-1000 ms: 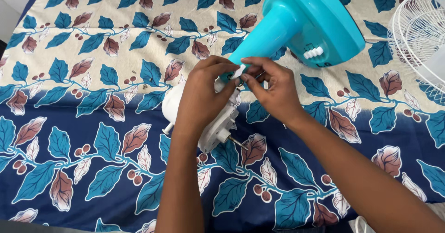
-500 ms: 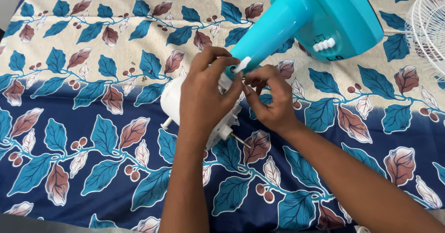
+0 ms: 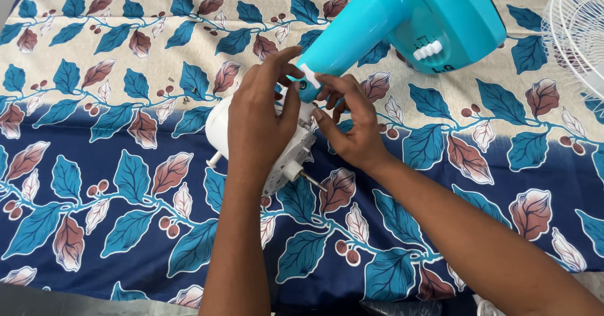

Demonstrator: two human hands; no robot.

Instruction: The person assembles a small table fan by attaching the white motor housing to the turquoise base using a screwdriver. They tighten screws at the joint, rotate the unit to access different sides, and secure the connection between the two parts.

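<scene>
A turquoise fan stand [image 3: 402, 20] lies on its side on a leaf-patterned cloth, its neck pointing down-left to a white motor housing [image 3: 220, 130] with a metal shaft [image 3: 309, 181]. My left hand [image 3: 258, 121] lies over the housing and grips it, thumb up at the joint. My right hand [image 3: 349, 118] is at the neck's end, fingertips pinching near a small white piece [image 3: 309, 75] where neck and motor meet. What the fingertips hold is too small to make out.
A white wire fan guard [image 3: 576, 30] rests at the right edge. Several small screws [image 3: 178, 91] lie on the cloth left of the motor. White switch buttons [image 3: 428, 50] stick out of the stand's base. The leaf-patterned cloth [image 3: 94, 184] covers the whole surface.
Both hands and the motor sit slightly higher and further left in view. My right fingers have shifted closer to the joint; my left thumb reaches up to the neck.
</scene>
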